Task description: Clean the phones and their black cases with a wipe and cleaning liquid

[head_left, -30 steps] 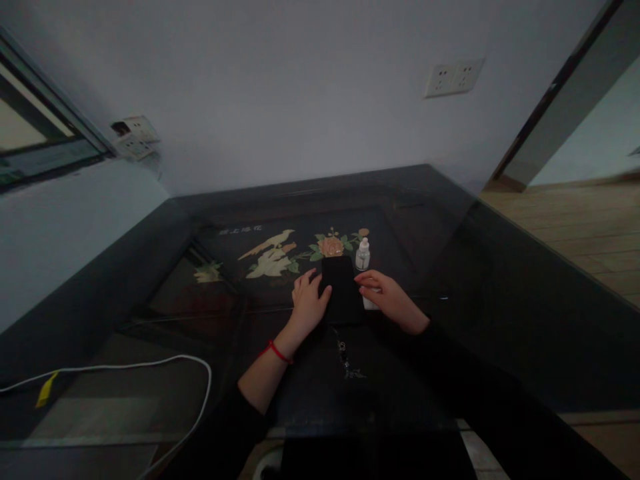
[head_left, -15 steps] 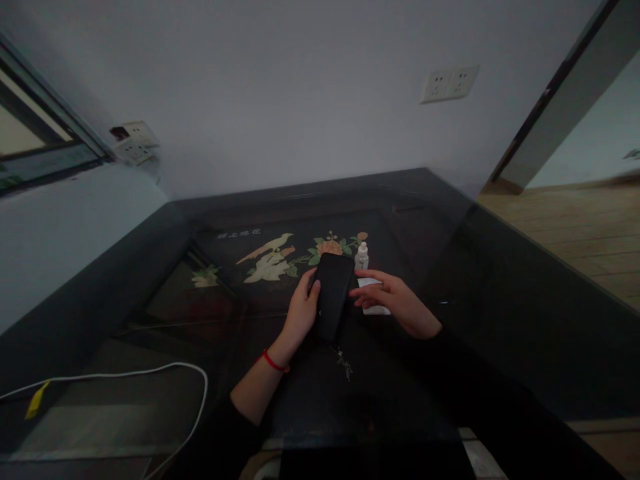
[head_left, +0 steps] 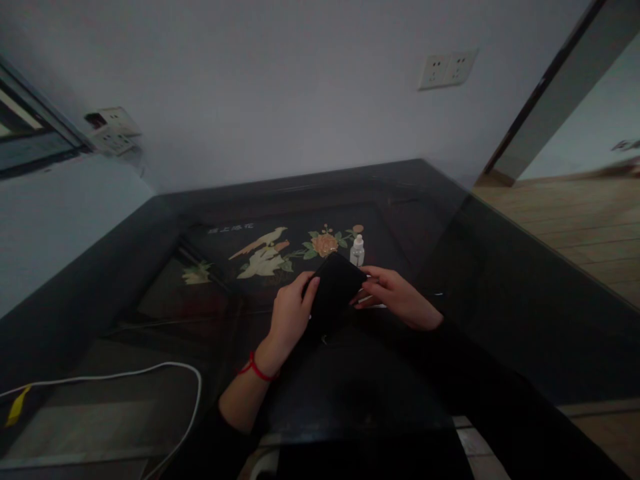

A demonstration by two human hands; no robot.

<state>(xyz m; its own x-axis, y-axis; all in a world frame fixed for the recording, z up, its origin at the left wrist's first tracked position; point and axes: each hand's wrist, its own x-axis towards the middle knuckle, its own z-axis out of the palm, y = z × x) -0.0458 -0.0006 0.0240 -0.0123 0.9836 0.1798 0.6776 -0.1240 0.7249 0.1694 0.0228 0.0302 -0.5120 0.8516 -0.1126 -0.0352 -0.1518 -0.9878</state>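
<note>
A black smartphone (head_left: 333,290) is held above the dark table, tilted with its top toward the right. My left hand (head_left: 290,310) grips its left edge, thumb on the face and a red string bracelet (head_left: 260,368) on the wrist. At the phone's upper right corner, my right hand (head_left: 397,297) pinches the edge between thumb and fingers. Just beyond that hand stands a small clear bottle (head_left: 357,252) with a white cap. A white item (head_left: 373,303), perhaps a cloth or paper, lies mostly hidden under my right hand.
The glossy black table (head_left: 400,373) carries an inlaid bird and flower picture (head_left: 265,257). A white cable (head_left: 193,373) with a yellow tag (head_left: 19,405) runs across its left front. Wall sockets (head_left: 447,69) are at the back, and another set (head_left: 113,130) is at left.
The phone has turned clockwise in my left hand. My right hand has gone from hovering beside it to holding its corner. The dangling charm below the phone has mostly dropped from sight.
</note>
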